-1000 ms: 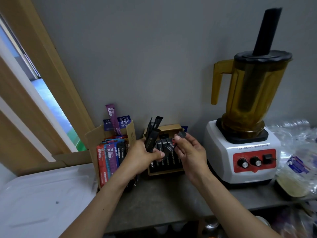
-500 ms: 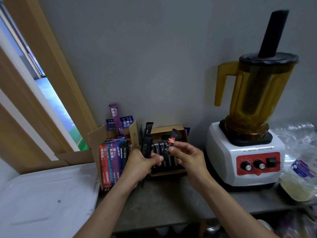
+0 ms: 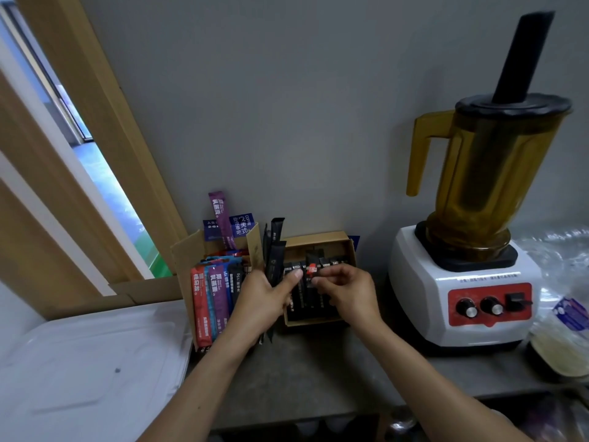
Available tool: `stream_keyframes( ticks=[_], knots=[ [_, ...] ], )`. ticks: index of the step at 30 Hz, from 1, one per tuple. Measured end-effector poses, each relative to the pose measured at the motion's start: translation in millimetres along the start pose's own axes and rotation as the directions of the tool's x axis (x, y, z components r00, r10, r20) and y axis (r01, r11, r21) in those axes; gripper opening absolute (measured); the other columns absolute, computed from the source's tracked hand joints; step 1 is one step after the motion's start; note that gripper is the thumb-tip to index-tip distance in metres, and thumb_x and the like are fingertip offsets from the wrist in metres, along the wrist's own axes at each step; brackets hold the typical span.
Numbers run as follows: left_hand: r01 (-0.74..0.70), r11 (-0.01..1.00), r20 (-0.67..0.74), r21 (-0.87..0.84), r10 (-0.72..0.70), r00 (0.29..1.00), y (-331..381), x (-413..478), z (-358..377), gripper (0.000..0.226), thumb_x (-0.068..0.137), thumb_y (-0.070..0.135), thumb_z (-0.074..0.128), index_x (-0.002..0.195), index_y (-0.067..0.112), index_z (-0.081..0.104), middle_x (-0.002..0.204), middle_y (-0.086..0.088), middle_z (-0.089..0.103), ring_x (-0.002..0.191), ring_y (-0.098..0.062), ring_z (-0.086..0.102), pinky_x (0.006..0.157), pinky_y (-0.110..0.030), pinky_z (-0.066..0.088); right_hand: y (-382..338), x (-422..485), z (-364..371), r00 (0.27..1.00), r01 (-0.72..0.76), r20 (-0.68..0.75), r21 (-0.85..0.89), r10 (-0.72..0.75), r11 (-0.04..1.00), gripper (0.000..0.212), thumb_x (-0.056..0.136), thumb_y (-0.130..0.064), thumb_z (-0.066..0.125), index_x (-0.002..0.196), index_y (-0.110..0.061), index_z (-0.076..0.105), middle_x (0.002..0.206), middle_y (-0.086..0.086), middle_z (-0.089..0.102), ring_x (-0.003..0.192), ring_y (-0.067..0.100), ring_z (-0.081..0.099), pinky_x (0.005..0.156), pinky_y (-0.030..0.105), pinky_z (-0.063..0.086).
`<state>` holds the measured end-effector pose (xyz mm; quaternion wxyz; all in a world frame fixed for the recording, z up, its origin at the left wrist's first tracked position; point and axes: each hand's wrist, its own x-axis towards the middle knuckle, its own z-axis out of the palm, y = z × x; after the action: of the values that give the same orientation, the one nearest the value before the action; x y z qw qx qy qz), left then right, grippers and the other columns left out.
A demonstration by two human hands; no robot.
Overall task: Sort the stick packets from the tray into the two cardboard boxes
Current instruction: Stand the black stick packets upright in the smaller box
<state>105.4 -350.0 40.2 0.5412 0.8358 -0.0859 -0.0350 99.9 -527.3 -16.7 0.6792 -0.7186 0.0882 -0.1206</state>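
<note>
Left grip (image 3: 264, 303) clenched round a bundle of black packets (image 3: 276, 250), held upright just beside the left box (image 3: 185, 260). Right grip (image 3: 352, 290) pinches a red-labelled packet (image 3: 312, 268) over the right box (image 3: 314, 321) on the surface (image 3: 318, 371).

One wide-angle head view looks forward and down, close over the desk (image 3: 318, 371), with the left hand (image 3: 264, 298) and right hand (image 3: 350, 291) low at centre, the wall (image 3: 287, 106) just beyond them.

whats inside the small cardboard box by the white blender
A row of black stick packets lies in the small open cardboard box. The right hand pinches a red-labelled black packet over them. It and the left hand cover part of the row; the floor is hidden.
</note>
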Motion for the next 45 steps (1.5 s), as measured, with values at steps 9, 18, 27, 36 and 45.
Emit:
stream_keyframes(
  ticks=[9,18,27,36,45],
  knots=[
    [-0.046,0.987,0.034,-0.152,0.052,0.998,-9.3,11.8,0.6,0.061,0.093,0.064,0.057,0.108,0.005,0.048,0.056,-0.002,0.052,0.051,-0.017,0.054,0.049,-0.028,0.047,30.3,11.8,28.1,0.993,0.050,0.118,-0.275,-0.018,0.960,0.010,0.087,-0.019,0.081,0.095,-0.021,0.074,0.086,-0.001,0.076,0.077,0.005,0.073,0.069,0.023,0.060],
    [-0.074,0.981,0.014,-0.180,0.078,0.997,-13.6,6.5,2.7,0.055,0.102,0.052,0.048,0.090,-0.001,0.055,0.062,-0.011,0.056,0.053,-0.023,0.056,0.055,-0.032,0.051,39.7,15.3,39.3,0.991,0.110,0.113,-0.357,-0.074,0.928,0.012,0.088,-0.023,0.080,0.092,-0.030,0.070,0.088,-0.009,0.074,0.084,-0.001,0.070,0.077,0.022,0.059],
    [-0.108,0.979,-0.027,-0.170,0.105,0.994,-10.5,11.1,10.6,0.055,0.101,0.054,0.045,0.086,0.004,0.061,0.071,-0.015,0.065,0.071,-0.031,0.067,0.070,-0.036,0.057,1.8,-22.6,10.5,0.994,0.113,0.007,-0.079,-0.112,0.990,0.009,0.091,-0.028,0.076,0.091,-0.020,0.074,0.082,0.001,0.075,0.075,0.009,0.072,0.067,0.021,0.057],
    [-0.102,0.984,-0.007,-0.149,0.102,0.995,0.2,27.4,36.6,0.046,0.098,0.057,0.055,0.107,0.012,0.062,0.087,-0.002,0.072,0.086,-0.010,0.071,0.081,-0.028,0.053,-0.6,-59.6,1.8,0.990,0.079,0.119,-0.030,-0.074,0.996,0.020,0.081,-0.024,0.087,0.095,-0.020,0.072,0.087,0.003,0.076,0.083,0.015,0.073,0.071,0.025,0.058],
    [-0.092,0.992,0.017,-0.082,0.093,0.996,11.2,29.3,15.8,0.021,0.095,0.030,0.071,0.102,0.010,0.070,0.087,-0.004,0.076,0.085,-0.013,0.076,0.073,-0.030,0.058,6.8,-59.6,-20.1,0.984,-0.156,0.130,0.260,0.125,0.953,0.041,0.071,-0.026,0.084,0.105,-0.007,0.072,0.094,0.014,0.080,0.096,0.033,0.076,0.095,0.063,0.052]
  ],
)
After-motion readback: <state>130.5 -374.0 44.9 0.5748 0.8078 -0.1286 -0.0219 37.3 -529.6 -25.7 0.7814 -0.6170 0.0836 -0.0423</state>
